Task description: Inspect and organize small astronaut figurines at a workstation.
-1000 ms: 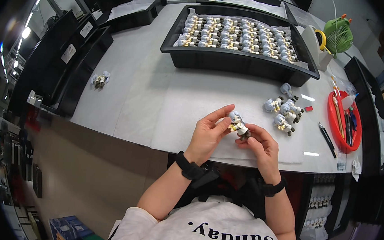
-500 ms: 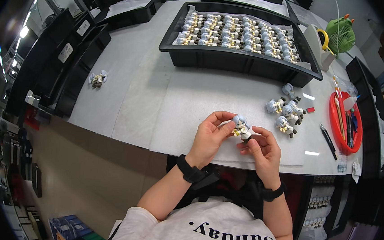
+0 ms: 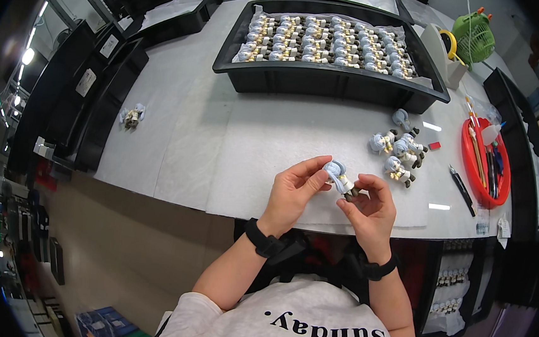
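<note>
Between my two hands, just above the white mat's near part, is a small figurine (image 3: 341,177) with pale blue hair, a white outfit and dark feet. My left hand (image 3: 295,188) is closed on its head, thumb and fingers pinching the hair. At its feet, the fingers of my right hand (image 3: 371,209) pinch the dark lower part. Several similar figurines (image 3: 403,148) lie in a loose group beyond my right hand. A lone figurine (image 3: 132,116) lies far off to the left.
A black tray (image 3: 326,87) with rows of figurines stands at the back. On the right are a red basket (image 3: 497,198) of brushes and tools, a black pen-like tool (image 3: 463,191), a small red piece (image 3: 434,145) and a green fan (image 3: 473,37). Black bins (image 3: 114,93) line the left.
The figurine has been turned between my fingers: its front showed before, and now its long hair faces up. The whole view has shifted slightly.
</note>
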The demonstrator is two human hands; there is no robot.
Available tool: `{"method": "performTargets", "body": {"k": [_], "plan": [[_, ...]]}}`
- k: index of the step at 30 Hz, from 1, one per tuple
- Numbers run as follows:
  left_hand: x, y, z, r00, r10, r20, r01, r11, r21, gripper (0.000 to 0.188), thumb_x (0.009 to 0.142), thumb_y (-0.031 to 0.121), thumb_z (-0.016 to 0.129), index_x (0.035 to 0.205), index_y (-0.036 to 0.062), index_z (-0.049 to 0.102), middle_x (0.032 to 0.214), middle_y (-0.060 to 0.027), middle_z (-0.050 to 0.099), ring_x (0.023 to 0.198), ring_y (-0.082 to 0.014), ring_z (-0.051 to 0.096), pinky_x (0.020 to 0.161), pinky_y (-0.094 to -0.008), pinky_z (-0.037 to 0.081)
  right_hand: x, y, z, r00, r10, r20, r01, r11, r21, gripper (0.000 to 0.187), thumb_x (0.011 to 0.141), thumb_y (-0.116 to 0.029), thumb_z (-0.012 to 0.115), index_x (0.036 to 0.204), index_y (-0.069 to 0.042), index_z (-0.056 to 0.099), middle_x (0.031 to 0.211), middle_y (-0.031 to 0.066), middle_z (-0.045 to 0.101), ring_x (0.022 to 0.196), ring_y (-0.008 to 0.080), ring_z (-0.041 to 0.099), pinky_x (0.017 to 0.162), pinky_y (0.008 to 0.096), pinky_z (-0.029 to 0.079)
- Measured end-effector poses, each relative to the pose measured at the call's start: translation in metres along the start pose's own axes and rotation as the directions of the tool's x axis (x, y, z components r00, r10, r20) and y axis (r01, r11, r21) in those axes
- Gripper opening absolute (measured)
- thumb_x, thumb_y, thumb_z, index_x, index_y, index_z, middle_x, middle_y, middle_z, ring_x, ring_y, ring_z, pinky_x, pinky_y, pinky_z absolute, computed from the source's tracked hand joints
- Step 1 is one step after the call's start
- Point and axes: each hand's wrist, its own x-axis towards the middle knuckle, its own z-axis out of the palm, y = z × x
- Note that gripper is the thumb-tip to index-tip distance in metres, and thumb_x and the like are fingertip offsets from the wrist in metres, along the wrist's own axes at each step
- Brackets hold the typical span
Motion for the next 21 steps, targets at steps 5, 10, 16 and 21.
{"method": "performTargets", "body": {"k": [5,10,16,21], "plan": [[0.0,0.0008,0.0013,1.0,-0.003,-0.004,0.003,0.999,-0.043,0.029,0.086,0.01,0.053,0.114,0.001,0.052,0.101,-0.0069,0.059,0.088,-0.0117,0.056,0.078,-0.0256,0.049,0.0001,-0.0005,-0.0011,1.0,-0.011,-0.018,0.011,1.0,0.003,0.045,0.066,0.008,0.068,0.106,-0.001,0.049,0.1,0.0044,0.05,0.091,0.0121,0.05,0.071,0.0221,0.045],[-0.0008,0.0023,0.0009,0.999,-0.047,-0.007,0.046,0.994,-0.099,0.031,0.084,0.005,0.054,0.115,0.0001,0.051,0.102,-0.0078,0.058,0.09,-0.0125,0.056,0.079,-0.0259,0.048,-0.0003,0.0,-0.0012,1.0,-0.02,-0.003,0.02,1.0,-0.009,0.044,0.065,0.008,0.068,0.105,-0.002,0.05,0.1,0.0042,0.05,0.091,0.0119,0.05,0.071,0.0219,0.045],[-0.0014,0.0027,0.0019,1.0,0.015,0.019,-0.015,1.0,0.025,0.042,0.076,0.0,0.062,0.116,-0.0029,0.049,0.104,-0.0103,0.057,0.094,-0.0152,0.055,0.084,-0.0277,0.045,0.0004,-0.0005,-0.0014,0.999,-0.028,0.021,0.029,0.999,-0.034,0.044,0.066,0.008,0.067,0.105,-0.002,0.05,0.1,0.0044,0.05,0.09,0.0121,0.05,0.071,0.0218,0.045],[-0.0016,0.0021,0.0011,0.998,0.054,0.029,-0.055,0.998,0.024,0.043,0.075,-0.003,0.062,0.116,-0.0026,0.048,0.108,-0.0115,0.055,0.099,-0.0164,0.054,0.086,-0.029,0.045,0.0011,-0.0025,0.0015,1.0,-0.017,0.015,0.018,0.999,-0.047,0.039,0.07,0.006,0.065,0.105,0.0,0.049,0.1,0.0052,0.05,0.091,0.0122,0.05,0.072,0.0223,0.046]]}}
